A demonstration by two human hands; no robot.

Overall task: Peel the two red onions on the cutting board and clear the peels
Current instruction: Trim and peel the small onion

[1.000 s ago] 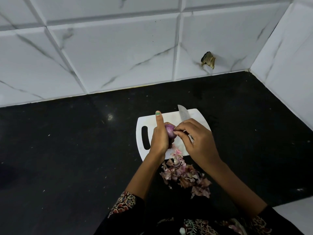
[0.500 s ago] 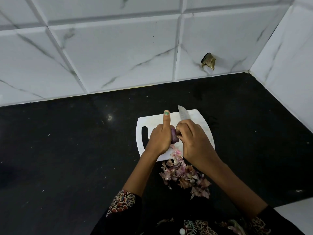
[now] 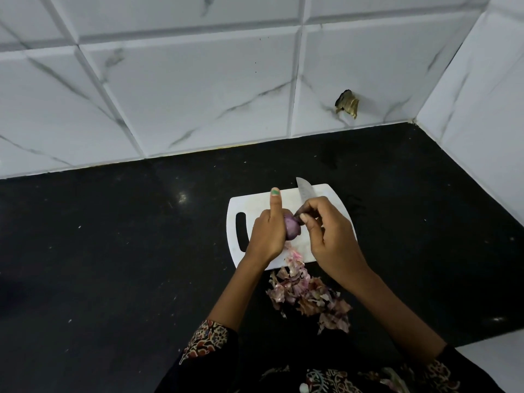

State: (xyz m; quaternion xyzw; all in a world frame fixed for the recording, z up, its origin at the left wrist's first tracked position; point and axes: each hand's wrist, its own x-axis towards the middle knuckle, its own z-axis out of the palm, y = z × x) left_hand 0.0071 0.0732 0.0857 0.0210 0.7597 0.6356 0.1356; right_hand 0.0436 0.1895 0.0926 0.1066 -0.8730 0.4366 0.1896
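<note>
Over a white plastic cutting board [image 3: 259, 204] near the black stone counter's [image 3: 113, 251] front edge, the left hand [image 3: 266, 232] cups a small, purple, mostly bare onion [image 3: 292, 226], grip clenched round it, thumb raised. The right hand [image 3: 330, 236] pinches at its top, apparently holding a steel knife [image 3: 304, 190]. A heap of pinkish papery peels [image 3: 307, 293] spills off the board toward the counter's front, uncleared. No second onion shows.

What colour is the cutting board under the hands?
White: the cutting board is plain white with a dark handle slot, seen in the head view.
</note>
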